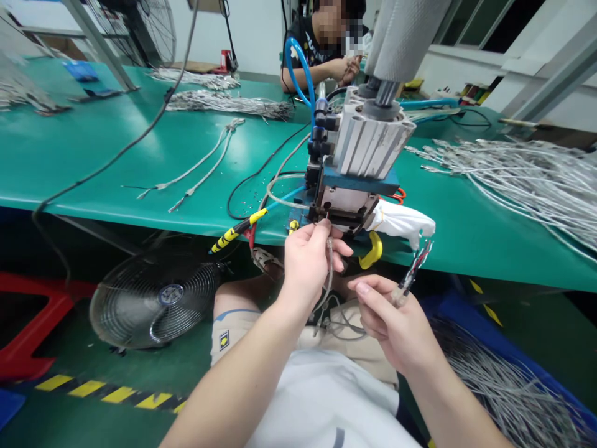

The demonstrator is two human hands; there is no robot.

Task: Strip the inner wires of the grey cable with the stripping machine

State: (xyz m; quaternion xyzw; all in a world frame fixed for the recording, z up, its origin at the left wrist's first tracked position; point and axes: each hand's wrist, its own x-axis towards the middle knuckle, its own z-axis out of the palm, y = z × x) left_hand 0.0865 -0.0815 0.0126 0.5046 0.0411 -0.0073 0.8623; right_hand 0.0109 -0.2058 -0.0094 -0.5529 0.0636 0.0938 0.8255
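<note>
My left hand [308,261] pinches the end of a thin grey cable [329,274] and holds it up at the front slot of a small pneumatic press [359,168] on the green bench edge. My right hand [389,317] sits lower right, gripping another cable end [415,267] whose stripped coloured wires fan upward. The grey cable loops down into my lap between both hands. A white cloth-wrapped part [403,222] and a yellow hook [373,252] hang at the press's right side.
Green bench [116,155] carries cable bundles [527,174] at right, more bundles [228,102] at the back, loose cables [196,168] at left. A floor fan [153,298] stands lower left. A blue bin of cables [508,386] sits at right. Another person [326,43] works across the bench.
</note>
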